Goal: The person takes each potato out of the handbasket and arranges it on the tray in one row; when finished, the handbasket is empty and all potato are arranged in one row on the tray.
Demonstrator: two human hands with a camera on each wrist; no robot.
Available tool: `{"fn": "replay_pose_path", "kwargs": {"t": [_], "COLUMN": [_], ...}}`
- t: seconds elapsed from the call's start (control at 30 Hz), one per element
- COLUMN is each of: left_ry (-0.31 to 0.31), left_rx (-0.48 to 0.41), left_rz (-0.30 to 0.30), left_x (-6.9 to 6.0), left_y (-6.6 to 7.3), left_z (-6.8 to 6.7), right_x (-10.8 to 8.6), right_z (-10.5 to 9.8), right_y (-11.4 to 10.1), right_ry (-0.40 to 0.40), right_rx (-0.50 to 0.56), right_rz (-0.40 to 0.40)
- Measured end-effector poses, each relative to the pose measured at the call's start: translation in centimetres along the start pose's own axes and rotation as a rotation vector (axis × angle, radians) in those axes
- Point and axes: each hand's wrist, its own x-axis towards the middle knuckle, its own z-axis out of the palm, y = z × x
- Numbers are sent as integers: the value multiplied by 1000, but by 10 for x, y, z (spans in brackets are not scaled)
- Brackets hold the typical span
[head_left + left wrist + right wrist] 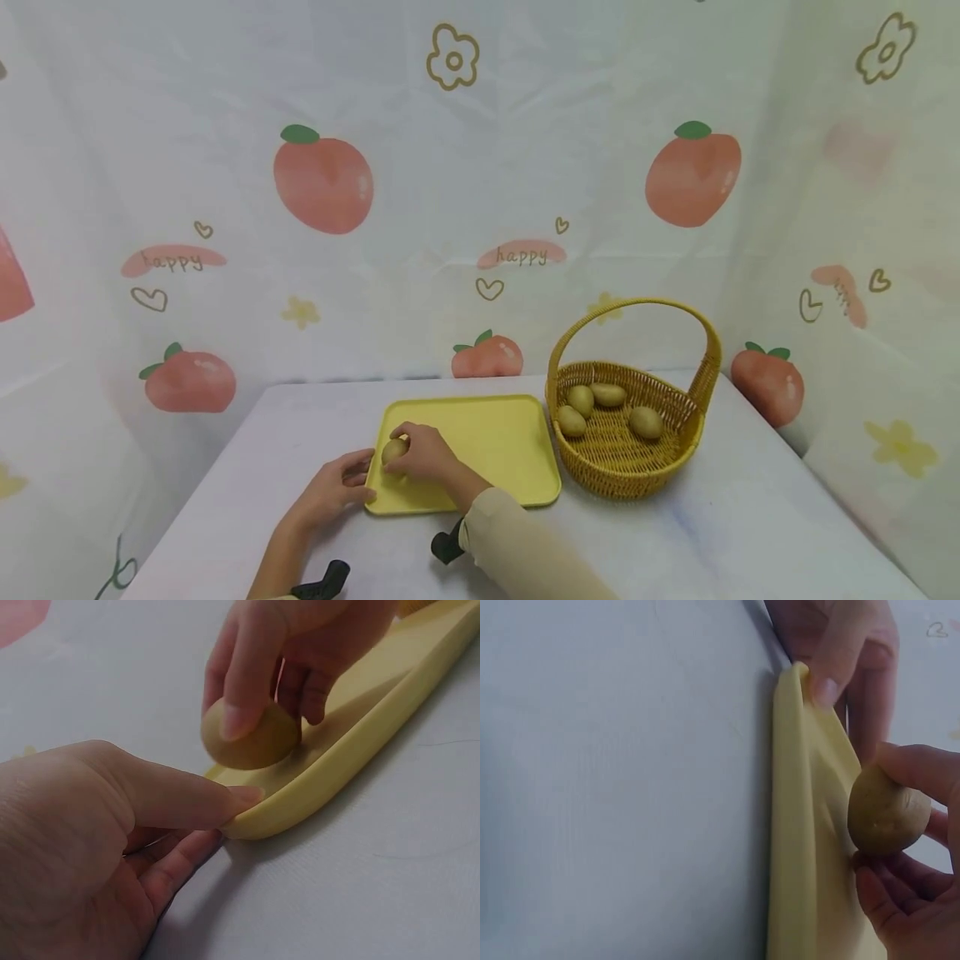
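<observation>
A brown potato point(393, 451) is pinched between the thumb and fingers of my right hand point(429, 455), over the left part of a yellow tray point(487, 446). In the right wrist view the potato point(889, 811) shows rounded, with small marks on its skin. My left hand point(330, 493) grips the tray's near left corner. The left wrist view shows its thumb on top of the rim point(300, 806) and the other fingers along the outside and below; their tips are partly hidden.
Right of the tray stands a woven basket point(622, 486) with a tall arched handle, holding several potatoes point(646, 423). A white cloth point(675, 542) covers the table. Behind it hangs a fruit-printed curtain point(420, 183). Black wrist mounts point(448, 546) sit on both wrists.
</observation>
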Motion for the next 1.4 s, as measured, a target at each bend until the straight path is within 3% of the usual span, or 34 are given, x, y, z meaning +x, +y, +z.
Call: {"fn": "replay_pose_path", "kwargs": {"t": [0.37,0.57,0.83,1.17,1.4], "left_ry": [-12,-12,-13,-4,-9], "left_rx": [-20,-25,-31,-18,-23], "left_rz": [4,11,18,25,27], "left_x": [-4,-3,-4,-1,1], "left_y": [0,2,3,-1,-4], "left_z": [-1,0,0,-1,0], "right_x": [-3,-8,-16,-38,-56], "right_z": [20,16,4,-41,-90], "right_y": [-14,-11,6,18,24], "right_ry": [50,36,24,-58,-158], "right_rx": [-17,19,10,18,-32], "right_rz": [63,77,30,-37,-190]}}
